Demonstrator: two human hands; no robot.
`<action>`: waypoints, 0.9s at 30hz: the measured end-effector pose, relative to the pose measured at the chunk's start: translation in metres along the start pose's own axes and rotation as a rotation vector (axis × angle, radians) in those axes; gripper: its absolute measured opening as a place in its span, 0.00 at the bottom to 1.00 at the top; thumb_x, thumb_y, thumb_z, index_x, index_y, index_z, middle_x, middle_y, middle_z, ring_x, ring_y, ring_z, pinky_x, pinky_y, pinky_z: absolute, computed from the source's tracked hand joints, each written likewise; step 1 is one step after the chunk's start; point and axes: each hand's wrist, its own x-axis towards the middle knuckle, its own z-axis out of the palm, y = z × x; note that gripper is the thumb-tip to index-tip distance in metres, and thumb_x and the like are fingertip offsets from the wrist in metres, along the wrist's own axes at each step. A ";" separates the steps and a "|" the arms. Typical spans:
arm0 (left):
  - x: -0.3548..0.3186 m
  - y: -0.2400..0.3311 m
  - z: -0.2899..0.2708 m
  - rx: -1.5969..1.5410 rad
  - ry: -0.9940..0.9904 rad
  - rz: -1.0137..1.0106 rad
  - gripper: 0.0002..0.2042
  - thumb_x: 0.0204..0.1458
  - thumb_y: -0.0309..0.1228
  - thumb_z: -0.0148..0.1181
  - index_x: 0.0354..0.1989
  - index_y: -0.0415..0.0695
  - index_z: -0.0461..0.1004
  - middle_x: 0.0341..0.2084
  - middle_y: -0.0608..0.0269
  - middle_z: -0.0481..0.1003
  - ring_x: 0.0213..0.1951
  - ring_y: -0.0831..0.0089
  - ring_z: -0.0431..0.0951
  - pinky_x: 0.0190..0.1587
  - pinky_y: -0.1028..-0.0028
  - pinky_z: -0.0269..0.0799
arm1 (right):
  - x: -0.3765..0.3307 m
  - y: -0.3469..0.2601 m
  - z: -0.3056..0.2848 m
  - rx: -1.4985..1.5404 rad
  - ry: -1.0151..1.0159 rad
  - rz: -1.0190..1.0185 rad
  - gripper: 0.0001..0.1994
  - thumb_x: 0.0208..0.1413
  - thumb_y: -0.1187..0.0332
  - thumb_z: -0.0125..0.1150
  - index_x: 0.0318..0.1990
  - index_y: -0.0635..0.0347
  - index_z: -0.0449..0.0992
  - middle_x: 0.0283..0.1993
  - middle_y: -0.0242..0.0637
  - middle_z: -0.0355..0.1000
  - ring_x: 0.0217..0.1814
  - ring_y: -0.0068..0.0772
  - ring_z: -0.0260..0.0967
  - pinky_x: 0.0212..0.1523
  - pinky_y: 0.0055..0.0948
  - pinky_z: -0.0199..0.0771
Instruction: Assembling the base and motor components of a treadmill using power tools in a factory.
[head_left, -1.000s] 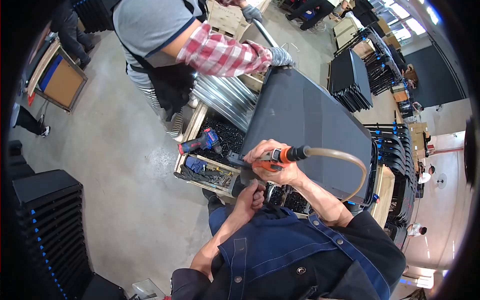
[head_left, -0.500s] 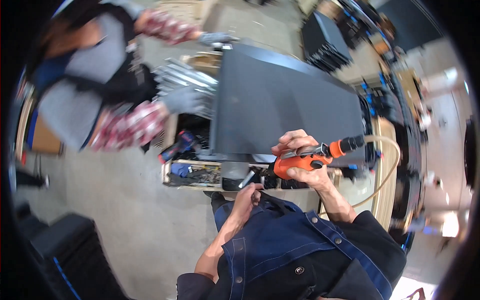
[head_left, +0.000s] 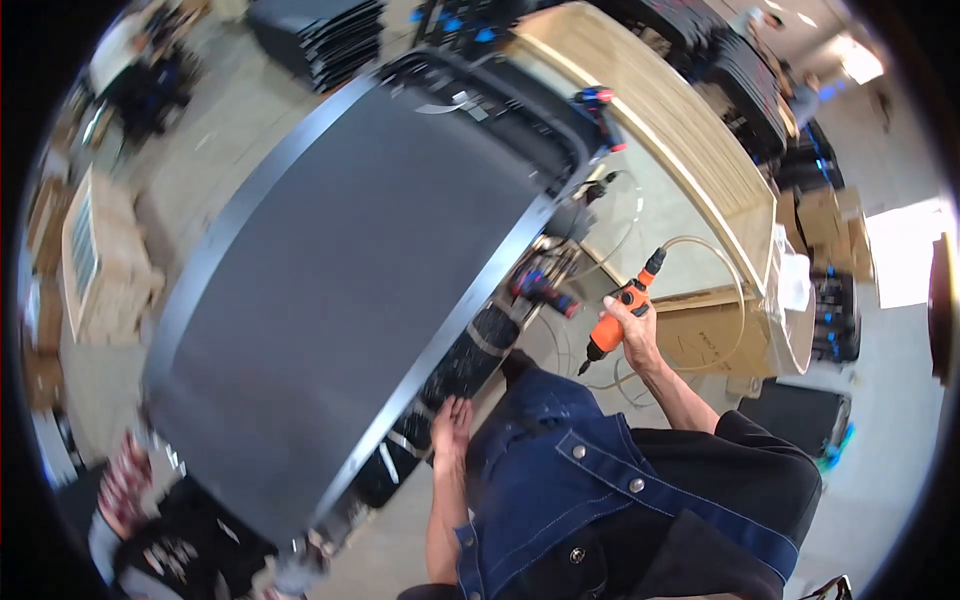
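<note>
My right hand (head_left: 637,325) is closed round an orange pneumatic screwdriver (head_left: 612,325), whose black tip points down and left. A pale air hose (head_left: 742,290) runs from its rear end. My left hand (head_left: 452,428) is low beside the near edge of a large dark grey panel (head_left: 340,260) with silver side rails. Its fingers look stretched out, with nothing visible in them. Close to that hand lies a black wrapped bundle (head_left: 450,375). Another cordless driver, blue and red (head_left: 543,290), lies beside the panel's near rail.
A co-worker in a checked sleeve (head_left: 125,480) is at the panel's lower left end. A red and black power driver (head_left: 600,115) sits at the panel's far right corner. Beyond stands a long wooden crate (head_left: 650,90); a cardboard box (head_left: 715,335) is at right.
My view has swung, so the panel now lies diagonally at left. The screwdriver has moved right, away from the panel and from my left hand. The co-worker now appears at the lower left.
</note>
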 end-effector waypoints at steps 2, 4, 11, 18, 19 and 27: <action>0.037 -0.005 0.006 -0.038 0.215 0.008 0.27 0.66 0.36 0.56 0.68 0.35 0.56 0.63 0.42 0.65 0.60 0.49 0.74 0.66 0.55 0.71 | 0.053 0.013 -0.037 -0.019 0.076 -0.025 0.17 0.50 0.70 0.76 0.39 0.58 0.70 0.33 0.29 0.72 0.35 0.24 0.73 0.39 0.29 0.76; 0.054 0.004 -0.011 -0.151 0.295 -0.072 0.27 0.67 0.40 0.55 0.69 0.39 0.56 0.65 0.41 0.64 0.60 0.49 0.73 0.64 0.55 0.73 | 0.102 0.024 -0.062 -0.176 0.129 -0.058 0.19 0.49 0.67 0.78 0.42 0.60 0.72 0.34 0.28 0.72 0.35 0.22 0.70 0.41 0.28 0.75; 0.032 0.001 0.045 0.228 0.001 0.009 0.18 0.66 0.40 0.57 0.61 0.47 0.68 0.54 0.55 0.73 0.52 0.57 0.75 0.55 0.56 0.70 | 0.237 0.020 -0.103 -0.185 0.003 -0.084 0.19 0.44 0.72 0.75 0.42 0.59 0.72 0.36 0.26 0.72 0.39 0.18 0.68 0.43 0.26 0.74; 0.000 -0.061 0.019 0.286 0.362 0.020 0.14 0.66 0.43 0.57 0.49 0.47 0.77 0.44 0.57 0.79 0.48 0.61 0.79 0.54 0.60 0.75 | 0.294 0.053 -0.075 -0.627 -0.169 -0.081 0.22 0.40 0.67 0.71 0.44 0.61 0.71 0.34 0.54 0.75 0.40 0.61 0.74 0.46 0.48 0.76; -0.010 -0.057 -0.029 0.118 0.289 -0.102 0.17 0.68 0.44 0.53 0.55 0.46 0.76 0.49 0.54 0.79 0.51 0.59 0.79 0.55 0.61 0.75 | 0.299 0.052 -0.053 -0.728 -0.281 -0.087 0.24 0.39 0.67 0.72 0.45 0.62 0.72 0.36 0.55 0.77 0.43 0.62 0.75 0.47 0.50 0.75; -0.003 -0.178 -0.024 0.201 0.330 -0.048 0.22 0.69 0.41 0.48 0.66 0.42 0.64 0.51 0.58 0.75 0.49 0.63 0.77 0.52 0.64 0.76 | 0.289 0.033 -0.083 -0.341 -0.249 -0.093 0.19 0.39 0.69 0.74 0.39 0.62 0.74 0.33 0.34 0.76 0.36 0.27 0.72 0.44 0.33 0.76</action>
